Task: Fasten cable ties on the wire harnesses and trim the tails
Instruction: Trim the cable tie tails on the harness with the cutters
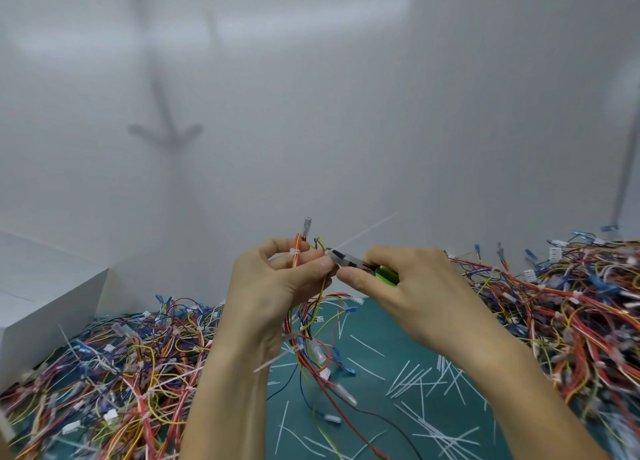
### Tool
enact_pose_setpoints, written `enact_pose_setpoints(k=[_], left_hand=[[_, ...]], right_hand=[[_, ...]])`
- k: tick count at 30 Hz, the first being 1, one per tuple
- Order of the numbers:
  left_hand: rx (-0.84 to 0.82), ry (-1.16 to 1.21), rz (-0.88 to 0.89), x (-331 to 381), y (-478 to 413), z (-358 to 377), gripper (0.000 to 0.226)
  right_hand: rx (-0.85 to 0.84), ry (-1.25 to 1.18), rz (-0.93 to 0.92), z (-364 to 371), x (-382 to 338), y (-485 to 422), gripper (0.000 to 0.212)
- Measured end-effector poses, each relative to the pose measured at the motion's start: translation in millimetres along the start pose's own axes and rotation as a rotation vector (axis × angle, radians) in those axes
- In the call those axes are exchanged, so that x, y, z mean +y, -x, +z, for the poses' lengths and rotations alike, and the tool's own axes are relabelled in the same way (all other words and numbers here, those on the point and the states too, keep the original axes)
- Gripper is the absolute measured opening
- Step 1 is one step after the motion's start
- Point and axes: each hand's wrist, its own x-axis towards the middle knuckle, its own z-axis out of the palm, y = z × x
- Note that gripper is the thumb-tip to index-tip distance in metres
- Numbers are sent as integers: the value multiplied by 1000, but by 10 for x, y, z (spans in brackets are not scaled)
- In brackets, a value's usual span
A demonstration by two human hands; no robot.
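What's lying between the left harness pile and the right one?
In the head view, between left pile and right pile: green mat strewn with white trimmed tie tails, plus lower wires of the held harness dangling onto it.

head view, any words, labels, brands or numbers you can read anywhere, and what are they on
No readable text anywhere.
cutters in the right hand: green handle, no brand visible.
white box: blank faces.
wire harness in the left hand: connectors too small and blurred to read.
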Motion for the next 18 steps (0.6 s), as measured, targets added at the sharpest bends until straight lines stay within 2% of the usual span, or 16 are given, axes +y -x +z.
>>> enact_pose_setpoints(k=[18], left_hand=[[-20, 86, 4, 25, 14, 2, 43]], right_hand=[[-47, -108, 83, 9, -66, 5, 59]])
